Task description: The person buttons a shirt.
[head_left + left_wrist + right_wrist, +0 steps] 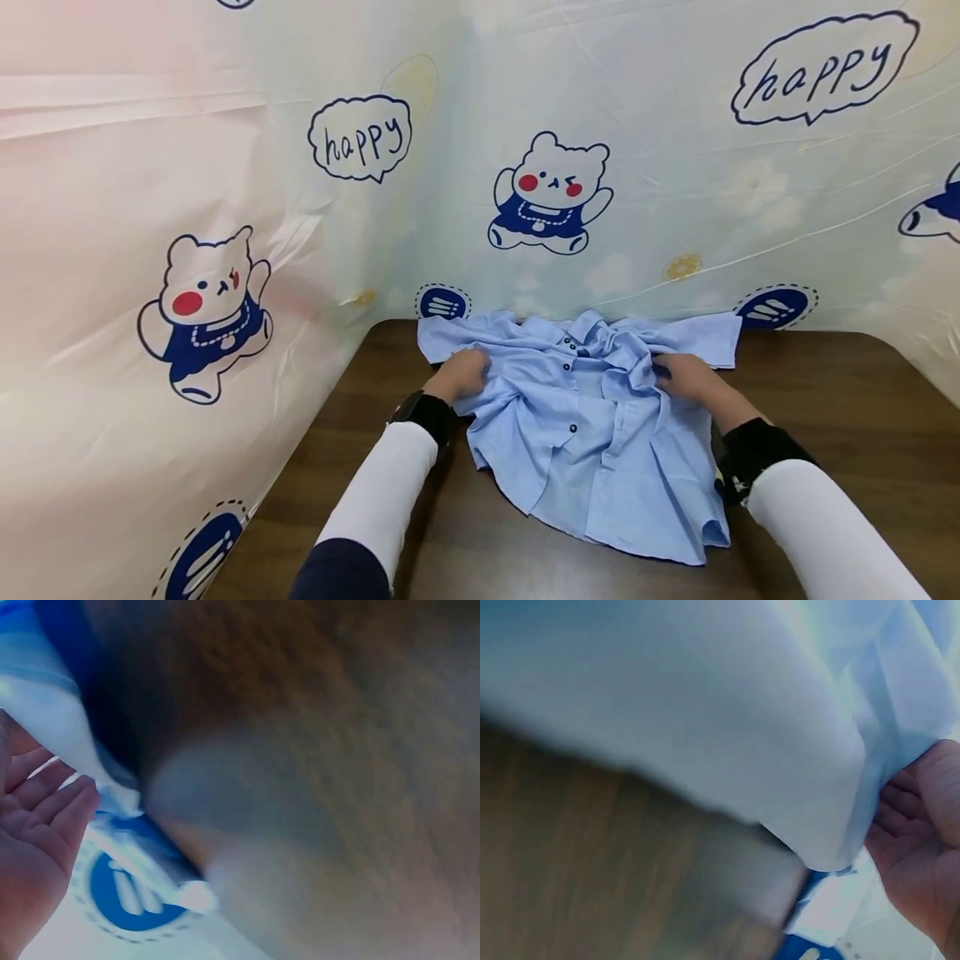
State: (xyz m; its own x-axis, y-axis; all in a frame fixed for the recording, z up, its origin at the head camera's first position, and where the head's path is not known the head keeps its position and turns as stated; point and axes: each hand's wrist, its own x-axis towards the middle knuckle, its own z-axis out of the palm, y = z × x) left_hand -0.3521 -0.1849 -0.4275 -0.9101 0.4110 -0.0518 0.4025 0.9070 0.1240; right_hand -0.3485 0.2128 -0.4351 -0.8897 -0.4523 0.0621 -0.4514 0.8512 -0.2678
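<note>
A light blue short-sleeved shirt (540, 400) with dark buttons lies spread on the table, collar toward the back, its front partly parted and rumpled. My left hand (463, 372) grips its left side just below the sleeve; in the left wrist view, the other fingers (52, 787) curl beside the cloth, and the pinch lies out of frame. On the opposite side, my right hand (686, 377) holds the shirt beneath the other sleeve. The right wrist view shows thumb and curled fingers (904, 806) at a fold of the cloth, which hangs over the tabletop.
The brown wooden table (825, 400) has rounded back corners. Behind it and to the left hangs a pale curtain (645, 100) printed with bears and "happy" bubbles; the shirt's collar and sleeves reach up to it. Dark bands (761, 450) circle both wrists.
</note>
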